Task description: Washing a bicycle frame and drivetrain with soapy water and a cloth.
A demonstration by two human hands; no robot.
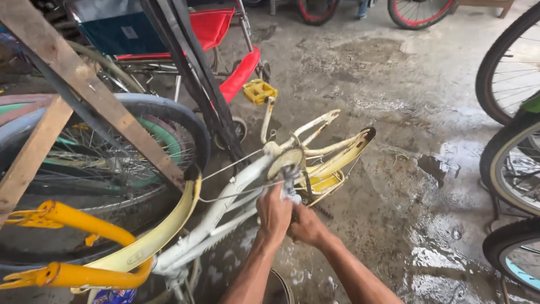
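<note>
**Both hands at the chain wheel of an upturned bicycle frame**

The wet concrete floor (394,73) fills the far and right part of the scene, with puddles on the right. On it, in the middle, lies a cream and yellow bicycle frame (225,197) without wheels. Its long axis runs from near left to far right: the yellow fork (67,217) points to the near left, and the yellow rear mudguard (346,155) points to the far right. A front mudguard (169,228) curves along the frame on the left side.

A big bicycle wheel (112,152) with a dark tyre stands to the left, and wooden beams (84,84) cross in front of it, closing off that side. Beyond it, a red and blue seat (214,25) stands far left. More wheels (509,67) line the right edge.

A yellow pedal (259,91) sticks up on its crank, just beyond the chain wheel (284,160).

The left hand (274,213) is closed in a fist, its grip tight on a soapy cloth (291,186) pressed against the chain wheel. The right hand (305,225) sits just beside it, touching it, curled low near the frame; what its grip has hold of cannot be told.
</note>
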